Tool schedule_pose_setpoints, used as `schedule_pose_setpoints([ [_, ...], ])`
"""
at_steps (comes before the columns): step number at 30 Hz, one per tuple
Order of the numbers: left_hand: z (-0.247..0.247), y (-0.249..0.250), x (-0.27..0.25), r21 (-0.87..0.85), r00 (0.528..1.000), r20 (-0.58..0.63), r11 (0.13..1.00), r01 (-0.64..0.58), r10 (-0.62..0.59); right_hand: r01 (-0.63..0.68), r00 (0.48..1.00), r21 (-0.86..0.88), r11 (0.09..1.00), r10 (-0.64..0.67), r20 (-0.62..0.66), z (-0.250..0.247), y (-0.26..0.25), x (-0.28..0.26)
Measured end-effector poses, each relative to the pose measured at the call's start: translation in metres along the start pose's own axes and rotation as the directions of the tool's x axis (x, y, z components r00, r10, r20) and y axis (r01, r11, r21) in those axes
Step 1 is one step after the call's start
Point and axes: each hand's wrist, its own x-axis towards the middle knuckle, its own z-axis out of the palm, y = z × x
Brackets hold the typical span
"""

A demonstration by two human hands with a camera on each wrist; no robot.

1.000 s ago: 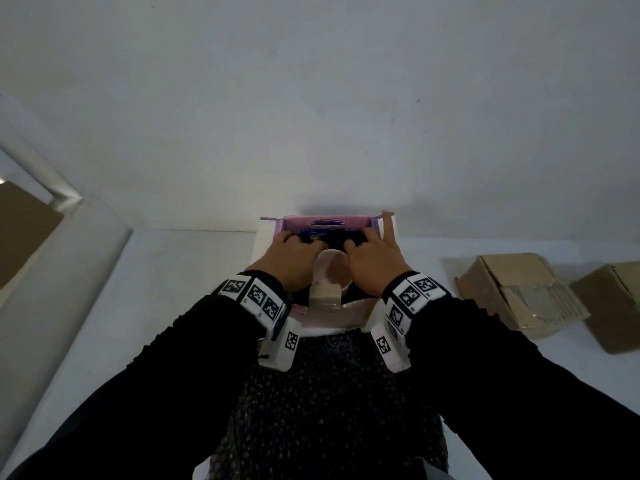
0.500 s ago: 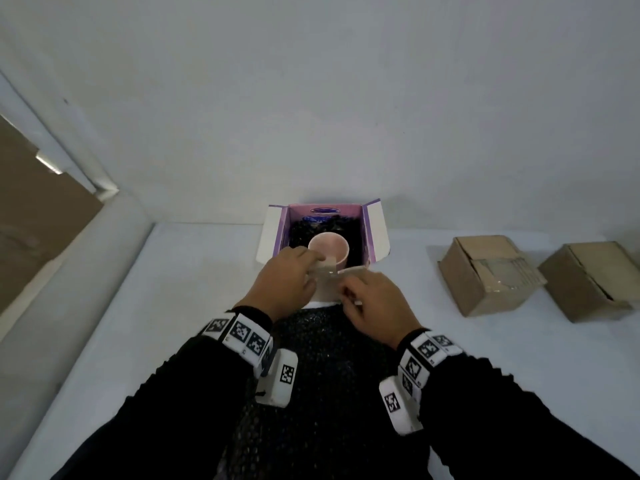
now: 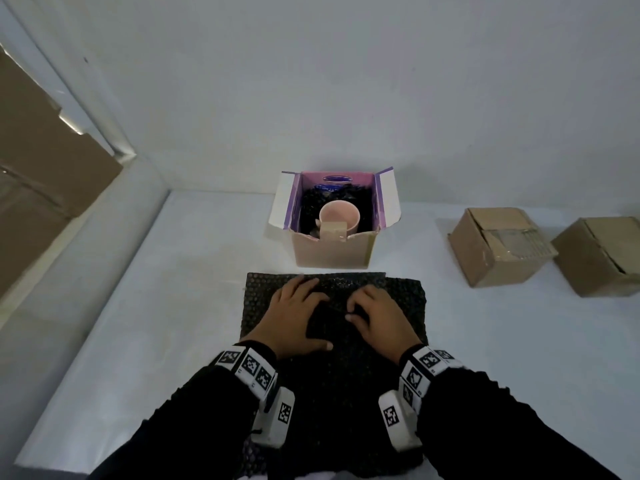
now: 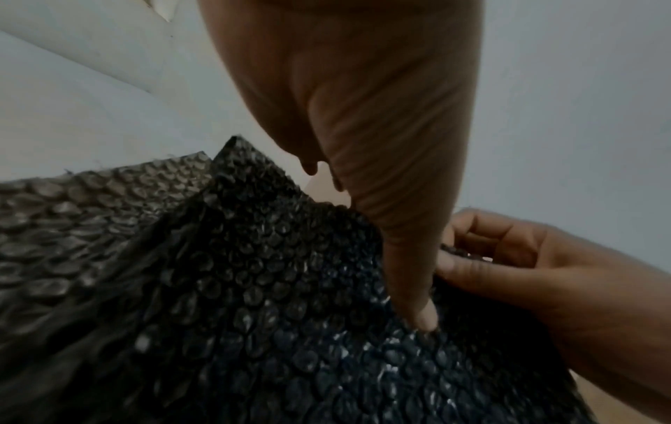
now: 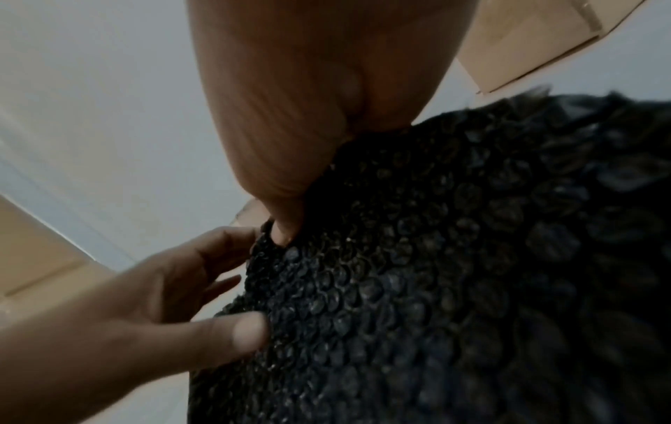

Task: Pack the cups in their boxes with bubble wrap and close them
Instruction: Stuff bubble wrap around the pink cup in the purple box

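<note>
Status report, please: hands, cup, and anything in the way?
Left hand presses on bubble wrap, right hand pinches it. Pink cup upright in open box. Nothing between hands and box.

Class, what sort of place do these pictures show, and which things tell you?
Probably a small packing station: a white table against a bare wall, an open box holding a pink cup, black bubble wrap spread before it, and two brown cardboard boxes to its right.
</note>
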Motion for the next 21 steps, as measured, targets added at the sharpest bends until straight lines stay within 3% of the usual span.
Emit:
schedule_pose_setpoints([
  [3, -0.007, 0.001, 0.005, -0.022, 0.993, -0.116, 0.999, -0.031, 0.028, 0.093, 0.993, 0.259, 0.961, -0.071, -0.094, -0.014, -0.013, 0.008],
  [7, -0.034, 0.01, 0.018, -0.006, 0.942, -0.31, 0.991, -0.133, 0.125, 0.105, 0.966, 0.337, 0.935, -0.016, -0.257, -0.028, -0.031, 0.017],
  [11, -0.062, 0.023, 0.022, -0.181, 0.855, -0.51, 0.96, -0.212, 0.093, -0.148, 0.98, 0.385, 0.911, 0.187, -0.065, -0.044, -0.033, 0.024],
  [15, -0.087, 0.03, 0.022, -0.262, 0.848, -0.53, 0.947, -0.186, 0.019, -0.214, 0.973, 0.356, 0.91, 0.229, -0.001, -0.063, -0.033, 0.031],
  [19, -0.103, 0.032, 0.02, -0.234, 0.856, -0.515, 0.953, -0.191, 0.045, -0.13, 0.988, 0.462, 0.877, 0.152, -0.009, -0.092, -0.043, 0.043],
  [21, -0.114, 0.036, 0.018, -0.237, 0.854, -0.515, 0.946, -0.221, 0.071, -0.078, 0.995, 0.42, 0.904, 0.097, -0.025, -0.11, -0.053, 0.044],
])
